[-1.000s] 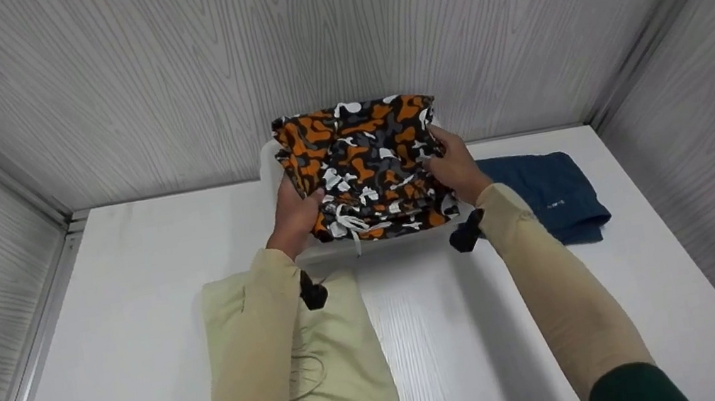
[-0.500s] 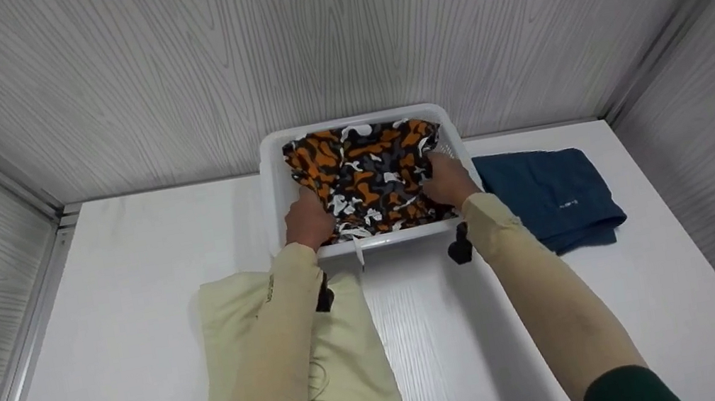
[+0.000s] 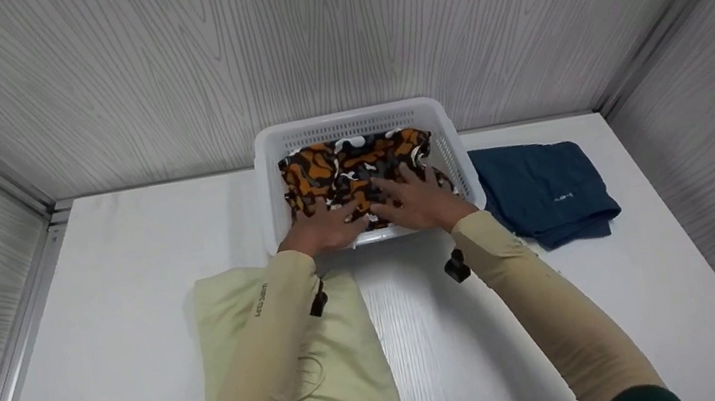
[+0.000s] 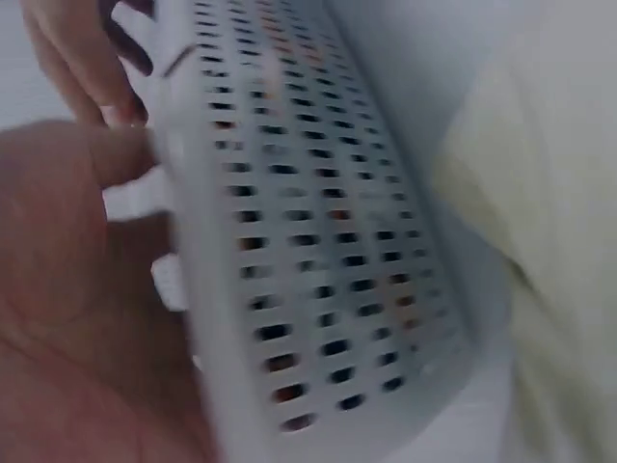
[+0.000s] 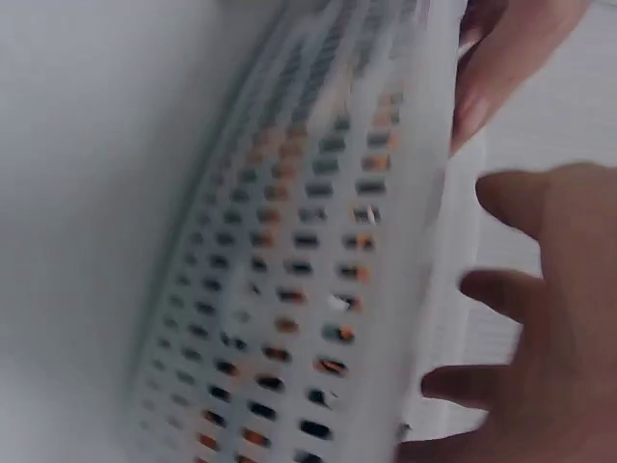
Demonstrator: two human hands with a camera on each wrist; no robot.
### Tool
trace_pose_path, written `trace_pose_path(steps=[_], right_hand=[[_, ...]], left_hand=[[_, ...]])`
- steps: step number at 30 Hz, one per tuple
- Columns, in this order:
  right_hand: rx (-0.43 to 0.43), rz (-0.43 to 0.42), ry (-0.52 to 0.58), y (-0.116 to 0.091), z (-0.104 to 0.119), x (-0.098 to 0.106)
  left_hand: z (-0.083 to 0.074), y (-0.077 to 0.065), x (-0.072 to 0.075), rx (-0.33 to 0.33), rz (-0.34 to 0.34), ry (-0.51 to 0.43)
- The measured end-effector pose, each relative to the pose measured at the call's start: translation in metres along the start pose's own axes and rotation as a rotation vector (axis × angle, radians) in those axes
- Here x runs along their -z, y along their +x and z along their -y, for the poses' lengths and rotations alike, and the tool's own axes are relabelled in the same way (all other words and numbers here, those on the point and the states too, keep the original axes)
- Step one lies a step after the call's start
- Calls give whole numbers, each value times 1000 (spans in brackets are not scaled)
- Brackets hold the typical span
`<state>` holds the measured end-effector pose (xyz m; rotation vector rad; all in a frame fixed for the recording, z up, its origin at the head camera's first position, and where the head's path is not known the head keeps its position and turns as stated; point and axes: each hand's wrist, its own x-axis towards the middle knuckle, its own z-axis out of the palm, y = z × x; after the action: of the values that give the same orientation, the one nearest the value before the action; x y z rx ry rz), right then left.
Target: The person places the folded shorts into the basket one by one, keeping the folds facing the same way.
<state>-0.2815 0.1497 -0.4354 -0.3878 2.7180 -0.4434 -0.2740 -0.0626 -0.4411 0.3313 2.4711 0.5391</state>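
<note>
A folded garment in orange, black, grey and white camouflage lies inside a white plastic basket with slotted walls. My left hand rests with spread fingers over the garment's near left part. On the near right part lies my right hand, its fingers also spread and fairly straight. Both palms reach in over the basket's near rim, and neither hand grips anything. In the left wrist view the slotted wall stands close beside the left hand. The right wrist view shows the right hand with fingers bent down past the rim.
To the basket's right lies a folded dark blue garment with a small pale print. A pale yellow-green garment with a drawcord lies at the front left, partly under the left sleeve. Grey wood-grain walls border the white table.
The camouflage garment went down from above the basket into it. Both hands let go of its sides, and their fingers now lie spread on top of it.
</note>
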Motion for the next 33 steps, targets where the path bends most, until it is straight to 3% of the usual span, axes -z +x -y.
trace_pose_path(steps=[3,6,9,12,16,20,23,26,30,33], right_hand=[[-55,173,29,2,-2,-5],[-94,270,57,6,-8,-5],[-118,348,60,9,-10,0],[-122,401,22,13,-8,5],[-146,423,-1,16,-3,14],[-182,402,30,15,-1,18],[-187,357,53,13,-5,16],[-150,270,55,8,-10,14],[-9,91,88,-3,-15,20],[101,-32,157,-14,-17,30]], left_hand=[[3,7,-3,13,157,-54],[4,10,-3,48,229,-119],[-3,7,3,182,212,-162],[-14,-1,13,343,153,-203],[-24,-5,24,385,146,-208],[-22,2,25,345,156,-192],[-19,8,20,239,176,-143],[-16,8,14,114,138,-82],[-11,-6,11,8,-46,-96],[-7,-24,15,-114,-186,-136]])
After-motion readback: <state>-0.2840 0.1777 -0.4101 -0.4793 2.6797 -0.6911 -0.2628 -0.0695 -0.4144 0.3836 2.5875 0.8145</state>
